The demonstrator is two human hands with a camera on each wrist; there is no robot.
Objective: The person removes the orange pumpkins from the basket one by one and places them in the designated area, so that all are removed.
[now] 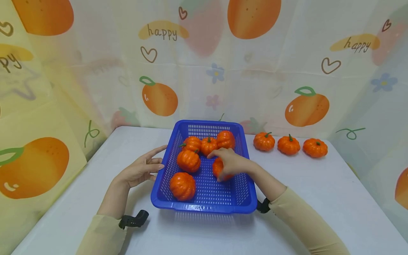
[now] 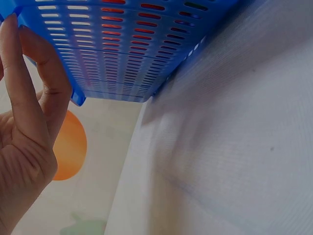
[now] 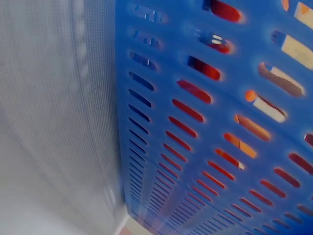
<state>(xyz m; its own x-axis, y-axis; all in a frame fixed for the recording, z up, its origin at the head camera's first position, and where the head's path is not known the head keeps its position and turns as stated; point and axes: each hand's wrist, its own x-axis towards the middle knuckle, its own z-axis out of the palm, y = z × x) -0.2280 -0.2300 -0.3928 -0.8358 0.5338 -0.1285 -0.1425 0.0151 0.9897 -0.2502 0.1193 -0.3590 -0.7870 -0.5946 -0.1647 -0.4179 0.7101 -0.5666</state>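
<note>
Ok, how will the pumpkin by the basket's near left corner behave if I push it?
That pumpkin would probably roll a little, given its rounded sides, though its ribs may slow it. Its glossy skin looks likely to be slippery. The blue basket should contain it.

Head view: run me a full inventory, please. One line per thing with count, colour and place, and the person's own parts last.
basket: 1, blue, on the middle of the table
pumpkins inside: 6, orange, five uncovered and one partly hidden under the right hand
pumpkins outside: 3, orange with green stems, in a row right of the basket
table: 1, white, under the basket
printed backdrop: pale with orange fruit, hearts and "happy", behind and left of the table; number of sheets unclear
wrist devices: 2, black, one at each wrist
left hand: 1, touching the basket's left side
right hand: 1, inside the basket, fingers curled over a pumpkin
sleeves: 2, beige, one on each arm
</note>
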